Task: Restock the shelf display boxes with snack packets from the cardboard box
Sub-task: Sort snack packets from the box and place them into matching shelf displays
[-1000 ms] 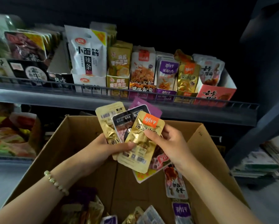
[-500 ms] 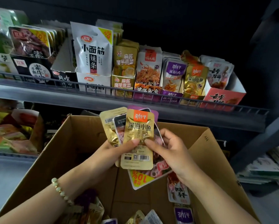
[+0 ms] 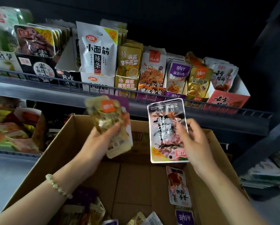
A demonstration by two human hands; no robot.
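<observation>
My left hand (image 3: pixel 97 141) grips a small stack of snack packets (image 3: pixel 109 120), a gold one with an orange label on top, blurred, above the open cardboard box (image 3: pixel 58 143). My right hand (image 3: pixel 195 142) pinches a single dark packet (image 3: pixel 167 130) with a white border by its right edge, held upright. Loose packets (image 3: pixel 179 185) lie at the bottom of the box. Above, the shelf (image 3: pixel 38 90) carries a row of display boxes, among them a gold one (image 3: pixel 199 83) and a purple one (image 3: pixel 178 78).
A wire rail (image 3: pixel 217 108) runs along the shelf's front edge. A lower shelf at left holds more packets (image 3: pixel 11 129). A dark upright post (image 3: pixel 265 140) stands at right, with stacked papers (image 3: pixel 269 174) behind it.
My right hand has pulled the dark packet out of the stack and moved it to the right. The left hand keeps the remaining packets, shifted slightly left. The view has tilted up.
</observation>
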